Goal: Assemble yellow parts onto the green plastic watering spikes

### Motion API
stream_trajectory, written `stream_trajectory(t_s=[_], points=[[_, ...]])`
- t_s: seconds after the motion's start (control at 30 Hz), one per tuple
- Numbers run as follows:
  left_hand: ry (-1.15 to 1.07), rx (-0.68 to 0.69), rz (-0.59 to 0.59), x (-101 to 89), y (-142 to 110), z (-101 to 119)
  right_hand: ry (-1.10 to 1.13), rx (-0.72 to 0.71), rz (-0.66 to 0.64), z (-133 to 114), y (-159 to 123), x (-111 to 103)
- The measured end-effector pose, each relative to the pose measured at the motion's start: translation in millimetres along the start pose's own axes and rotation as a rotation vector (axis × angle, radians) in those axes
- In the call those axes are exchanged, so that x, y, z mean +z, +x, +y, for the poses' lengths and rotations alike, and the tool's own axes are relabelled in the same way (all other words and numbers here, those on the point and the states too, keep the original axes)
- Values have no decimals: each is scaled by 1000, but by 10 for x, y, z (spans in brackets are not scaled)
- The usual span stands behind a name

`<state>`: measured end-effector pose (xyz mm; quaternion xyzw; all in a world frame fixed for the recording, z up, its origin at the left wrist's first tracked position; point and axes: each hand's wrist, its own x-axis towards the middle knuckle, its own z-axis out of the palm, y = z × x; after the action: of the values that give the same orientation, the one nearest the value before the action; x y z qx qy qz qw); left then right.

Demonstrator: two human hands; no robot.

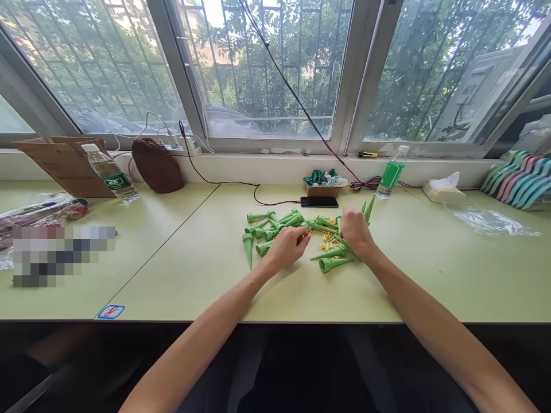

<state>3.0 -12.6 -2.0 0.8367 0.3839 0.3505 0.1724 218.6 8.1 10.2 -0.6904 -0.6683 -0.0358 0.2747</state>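
Note:
A pile of green plastic cone-shaped watering spikes lies on the table, with small yellow plastic pieces scattered among them. My left hand reaches into the middle of the pile, thumb and fingertips pinched together. A bit of yellow shows at those fingertips; its exact shape is too small to make out. On the right side of the pile, my right hand is closed around a green spike, whose pointed end slants up beyond the hand. Below it, another spike rests with its hollow end facing left.
Behind the pile are a phone on a cable and a small box of green material. Water bottles, a tissue pack, hangers, a plastic bag and a brown pouch stand or lie around.

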Motion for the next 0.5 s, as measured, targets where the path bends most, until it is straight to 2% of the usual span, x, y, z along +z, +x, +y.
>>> stream_trajectory(t_s=[0.3, 0.5], points=[[21, -1, -29, 8, 1, 2, -33, 54, -71, -57, -19, -58], [33, 0, -42, 5, 0, 6, -28, 55, -65, -55, -30, -59]])
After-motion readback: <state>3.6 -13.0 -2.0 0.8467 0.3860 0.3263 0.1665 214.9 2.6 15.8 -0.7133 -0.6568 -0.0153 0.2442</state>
